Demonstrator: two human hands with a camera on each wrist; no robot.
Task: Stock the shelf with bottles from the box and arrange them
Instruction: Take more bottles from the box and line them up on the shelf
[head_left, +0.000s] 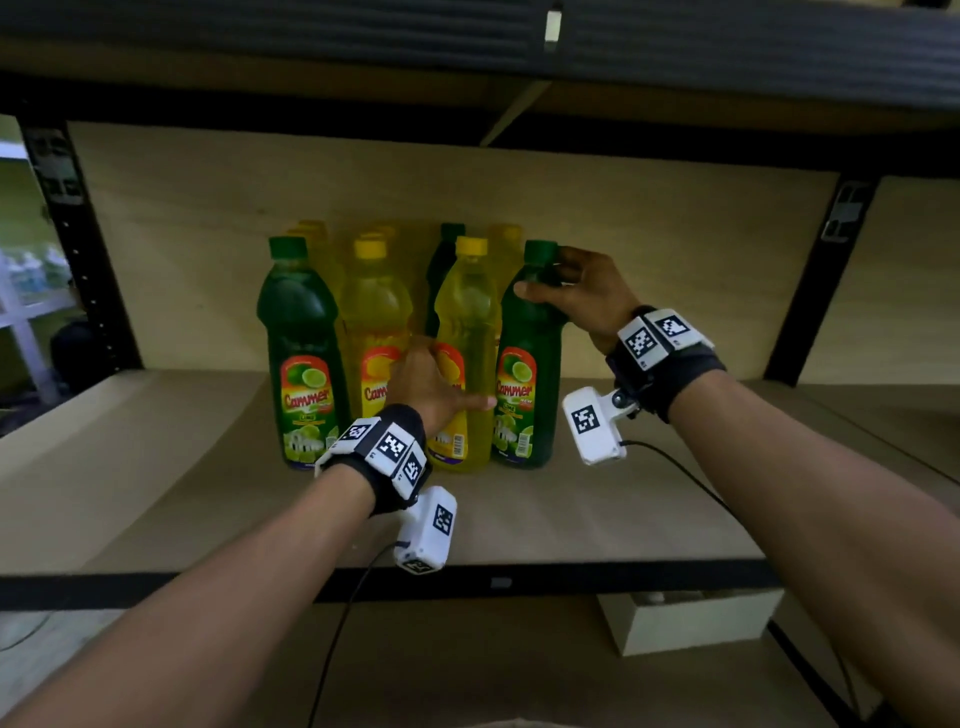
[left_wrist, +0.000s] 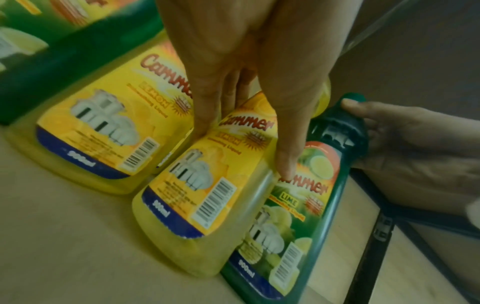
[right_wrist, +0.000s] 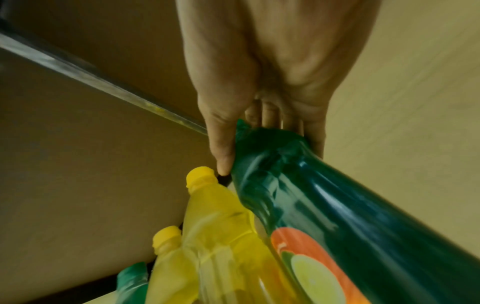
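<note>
Four Cammer bottles stand in a front row on the wooden shelf (head_left: 156, 467): green (head_left: 304, 353), yellow (head_left: 376, 322), yellow (head_left: 467, 312), green (head_left: 530, 374). My left hand (head_left: 441, 384) holds the right-hand yellow bottle (left_wrist: 207, 195) low on its label, fingers (left_wrist: 205, 115) in the gap to the other yellow bottle (left_wrist: 98, 127), thumb against the green one. My right hand (head_left: 543, 273) grips the right green bottle (right_wrist: 324, 205) at its neck, just under the cap; the thumb is in front and the fingers go behind it.
More yellow and green bottles (head_left: 447, 260) stand in a back row against the plywood back wall. Black uprights (head_left: 83, 249) (head_left: 815, 280) bound the bay and an upper shelf (head_left: 467, 47) hangs close overhead. A white box (head_left: 691, 618) sits below the shelf's front edge.
</note>
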